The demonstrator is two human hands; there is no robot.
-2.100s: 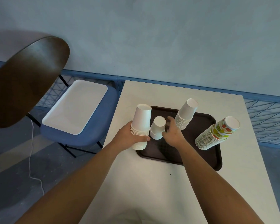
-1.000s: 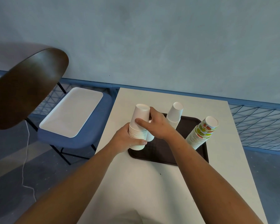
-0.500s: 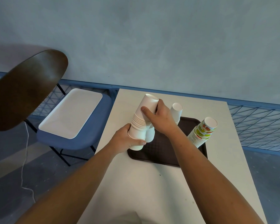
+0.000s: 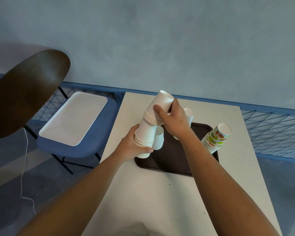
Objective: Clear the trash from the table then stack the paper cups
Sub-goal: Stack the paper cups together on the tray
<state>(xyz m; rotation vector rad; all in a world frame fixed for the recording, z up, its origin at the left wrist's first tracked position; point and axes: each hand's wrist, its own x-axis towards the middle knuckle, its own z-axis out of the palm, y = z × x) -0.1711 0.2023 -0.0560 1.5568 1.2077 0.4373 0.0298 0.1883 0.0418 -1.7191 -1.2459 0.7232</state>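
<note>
Our left hand [image 4: 134, 147], fingers curled, grips lower stack [image 4: 146, 133] at left edge of tray [image 4: 169, 160]. Our right hand [image 4: 172, 121] clamps upper stack [image 4: 158, 106], tilted, sleeved onto lower. Printed stack [image 4: 215, 140] leans far right.

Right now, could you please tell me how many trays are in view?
2. A white tray lies on the blue chair seat, left of the table; a dark brown tray lies on the table. I see no others.
</note>
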